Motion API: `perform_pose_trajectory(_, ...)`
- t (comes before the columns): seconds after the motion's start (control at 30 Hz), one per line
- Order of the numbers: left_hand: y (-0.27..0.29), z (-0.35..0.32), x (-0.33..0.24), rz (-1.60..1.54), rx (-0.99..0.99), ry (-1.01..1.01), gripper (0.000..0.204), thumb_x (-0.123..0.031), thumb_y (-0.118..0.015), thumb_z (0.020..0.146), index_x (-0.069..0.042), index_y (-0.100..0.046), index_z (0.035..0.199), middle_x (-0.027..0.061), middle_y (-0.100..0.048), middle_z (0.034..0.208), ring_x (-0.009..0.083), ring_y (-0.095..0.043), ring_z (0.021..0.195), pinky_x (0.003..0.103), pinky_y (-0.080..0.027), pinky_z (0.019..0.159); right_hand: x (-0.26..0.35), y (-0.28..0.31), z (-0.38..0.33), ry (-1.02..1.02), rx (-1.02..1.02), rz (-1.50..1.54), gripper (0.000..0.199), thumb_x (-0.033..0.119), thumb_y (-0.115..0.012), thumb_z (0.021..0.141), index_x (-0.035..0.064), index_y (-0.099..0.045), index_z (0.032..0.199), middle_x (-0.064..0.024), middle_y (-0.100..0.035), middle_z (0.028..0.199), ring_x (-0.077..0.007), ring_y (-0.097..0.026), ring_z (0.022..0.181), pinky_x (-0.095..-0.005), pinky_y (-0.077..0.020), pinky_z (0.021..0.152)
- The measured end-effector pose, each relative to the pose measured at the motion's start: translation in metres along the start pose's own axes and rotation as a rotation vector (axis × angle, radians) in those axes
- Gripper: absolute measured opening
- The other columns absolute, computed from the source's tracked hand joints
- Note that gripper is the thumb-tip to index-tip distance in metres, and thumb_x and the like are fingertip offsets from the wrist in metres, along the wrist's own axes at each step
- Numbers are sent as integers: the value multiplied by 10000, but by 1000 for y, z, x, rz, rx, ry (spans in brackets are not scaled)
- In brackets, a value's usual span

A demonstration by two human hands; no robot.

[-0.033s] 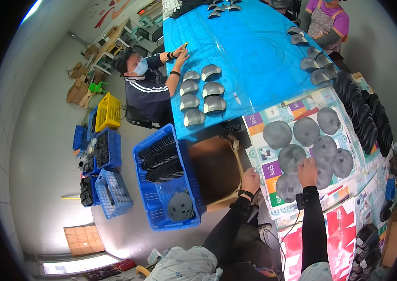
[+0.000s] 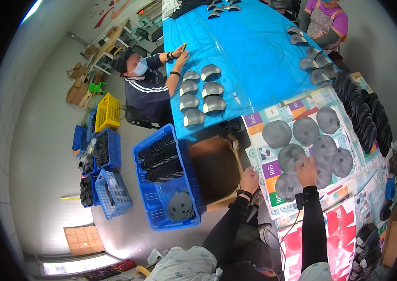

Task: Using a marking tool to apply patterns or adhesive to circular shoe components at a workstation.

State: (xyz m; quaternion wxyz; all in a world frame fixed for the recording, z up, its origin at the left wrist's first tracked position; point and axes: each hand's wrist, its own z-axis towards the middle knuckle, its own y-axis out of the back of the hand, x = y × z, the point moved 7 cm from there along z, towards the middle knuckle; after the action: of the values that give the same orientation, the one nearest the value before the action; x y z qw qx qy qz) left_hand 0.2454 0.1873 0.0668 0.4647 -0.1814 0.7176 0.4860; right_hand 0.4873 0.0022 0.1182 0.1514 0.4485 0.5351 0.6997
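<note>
Several grey felt-like round pieces (image 2: 277,135) lie on printed paper sheets on the table in front of me, some overlapping. My right hand (image 2: 306,172) is over them, its fingers bent down and drawn together between a disc with a small dark patch (image 2: 290,158) and a partly covered disc (image 2: 324,176). Whatever its fingertips hold is hidden under the hand. My left hand (image 2: 249,180) is closed at the left edge of the printed sheets (image 2: 267,153), beside an open cardboard box (image 2: 217,202). I cannot make out anything in its fingers.
A blue crate (image 2: 155,216) with stacked dark pieces stands left of the box. Curved grey shells (image 2: 214,104) sit in rows on the blue-covered table (image 2: 250,56), where a masked person (image 2: 148,91) sits. Stacked black pieces (image 2: 355,112) line the right side. A cable (image 2: 286,229) hangs from my right wrist.
</note>
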Motion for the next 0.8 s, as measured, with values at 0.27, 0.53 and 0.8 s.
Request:
perform_pose_trajectory(0.27, 1, -13, 35, -56, 111, 231, 419, -186, -640, 906, 22, -594, 1267, 180, -725, 1050, 289, -705, 1004, 355, -543, 895, 138, 161, -63, 294, -154, 501, 839, 176, -814, 748, 88, -394, 1469, -182, -382, 1521, -388, -412, 1395, -528, -376, 1106)
perform_pose_trajectory(0.53, -23, -11, 48, -23, 131, 153, 383, -168, -659, 873, 42, -629, 1192, 182, -739, 1012, 308, -713, 976, 365, -553, 871, 201, 227, -115, 300, -289, 416, 699, 44, -816, 667, 77, -502, 1290, -191, -428, 1372, -406, -415, 1343, -516, -381, 1091)
perform_pose_trajectory(0.8, -57, -4, 92, -146, 239, 358, 394, -135, -692, 864, -9, -605, 1227, 132, -686, 901, 265, -688, 814, 361, -568, 744, 207, 243, -149, 294, -271, 399, 670, -5, -788, 694, 63, -517, 1303, -187, -430, 1363, -407, -434, 1333, -507, -402, 1086)
